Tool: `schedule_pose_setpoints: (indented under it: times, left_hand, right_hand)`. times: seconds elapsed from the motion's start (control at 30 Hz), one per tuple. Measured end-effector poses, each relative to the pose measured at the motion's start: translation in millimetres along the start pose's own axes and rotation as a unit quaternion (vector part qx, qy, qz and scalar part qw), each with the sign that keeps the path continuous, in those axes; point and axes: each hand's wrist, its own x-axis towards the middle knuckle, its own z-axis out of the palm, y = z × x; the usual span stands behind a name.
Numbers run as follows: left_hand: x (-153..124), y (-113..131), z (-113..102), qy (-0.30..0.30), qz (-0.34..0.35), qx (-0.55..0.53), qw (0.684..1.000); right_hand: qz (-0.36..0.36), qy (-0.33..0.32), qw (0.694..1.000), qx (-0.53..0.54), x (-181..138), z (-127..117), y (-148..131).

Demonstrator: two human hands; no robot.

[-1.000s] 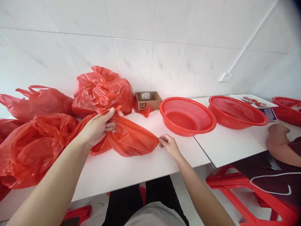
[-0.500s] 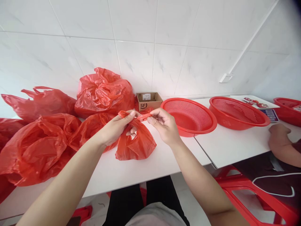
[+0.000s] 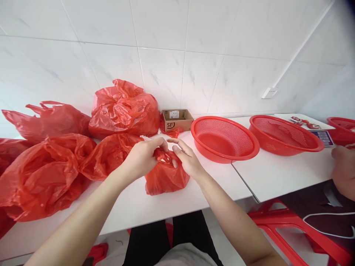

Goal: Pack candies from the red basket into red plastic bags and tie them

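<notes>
A small red plastic bag (image 3: 165, 178) sits on the white table (image 3: 155, 207) in front of me. My left hand (image 3: 144, 157) grips the bag's gathered top from the left, fingers curled round it. My right hand (image 3: 186, 159) meets it from the right, fingers closed on the same bunched top. Both hands touch each other above the bag.
Several stuffed red plastic bags (image 3: 41, 173) pile up at the left, one large one (image 3: 124, 111) against the tiled wall. A small cardboard box (image 3: 177, 119) stands behind. Red sieve baskets (image 3: 224, 138) (image 3: 285, 133) lie to the right. Another person's hand (image 3: 344, 166) rests at far right.
The bag was stretched wide between my hands, then gathered up. Now both hands have come down together on its bunched top, and the bag sits compact on the table.
</notes>
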Motion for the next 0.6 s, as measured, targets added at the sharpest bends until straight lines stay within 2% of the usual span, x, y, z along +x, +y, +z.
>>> schedule_pose_setpoints:
  times: [0.1, 0.2, 0.3, 0.4, 0.5, 0.6]
  left_hand:
    - [-4.9, -9.5, 17.1, 0.119, 0.052, 0.100, 0.986]
    - [-11.5, -17.3, 29.1, 0.167, 0.085, 0.115, 0.976]
    - [-22.7, -25.6, 36.0, 0.172, 0.084, 0.107, 0.976]
    - [-46.7, -37.7, 42.9, 0.200, 0.058, 0.104, 0.973]
    - [-83.7, -51.0, 55.0, 0.202, 0.031, 0.103, 0.973]
    - [-117.0, -56.6, 70.7, 0.185, 0.026, 0.089, 0.978]
  right_hand:
    - [0.003, -0.058, 0.998, 0.026, -2.3, 0.7, -0.1]
    - [-0.013, -0.085, 0.996, -0.005, -4.5, 0.0, -5.7]
    - [-0.062, -0.020, 0.990, -0.124, -3.7, -6.0, -11.2]
    - [-0.080, 0.060, 0.962, -0.254, 2.7, -19.6, -11.6]
    - [-0.043, 0.112, 0.938, -0.326, 15.4, -36.4, -1.7]
    - [0.008, 0.128, 0.917, -0.379, 29.9, -44.8, 16.3]
